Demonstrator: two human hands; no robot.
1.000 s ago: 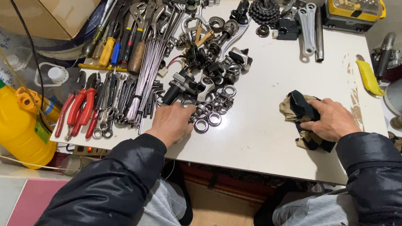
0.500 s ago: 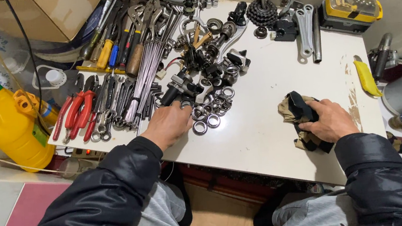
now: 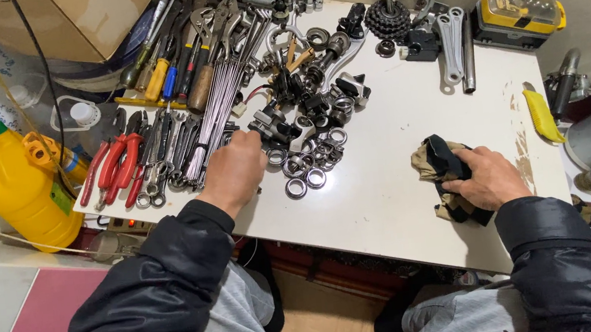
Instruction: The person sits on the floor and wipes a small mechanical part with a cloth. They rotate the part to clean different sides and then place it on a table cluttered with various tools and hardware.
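Nearest the camera, sleeves: dark padded jacket on both arms, grey trousers below.
Right hand (image 3: 486,181): palm down, fingers curled shut over a crumpled cloth (image 3: 443,165), tan and black, pressed to the white table (image 3: 401,199).
Left hand (image 3: 236,171): knuckles up, fingertips at a dark metal part (image 3: 267,123); whether pinched or only touched, cannot tell, fingers hidden from above.
Just right of the left grip: loose steel rings (image 3: 307,170), scattered, some touching.
Just left of the left grip: bundle of thin metal rods (image 3: 219,101), running away from the fingers; red-handled pliers (image 3: 114,167) and spanners beyond.
Ahead of the left grip: heap of dark bicycle parts (image 3: 317,94).
Well ahead of the right grip: toothed sprocket cluster (image 3: 388,21), two crank arms (image 3: 449,38) side by side, yellow and black case (image 3: 520,16) at the far corner.
Right of the right grip, off the table edge: yellow-handled tool (image 3: 542,114).
Far left of both grips, off the table: yellow jug (image 3: 20,191) with green cap, cardboard box (image 3: 68,21) behind.
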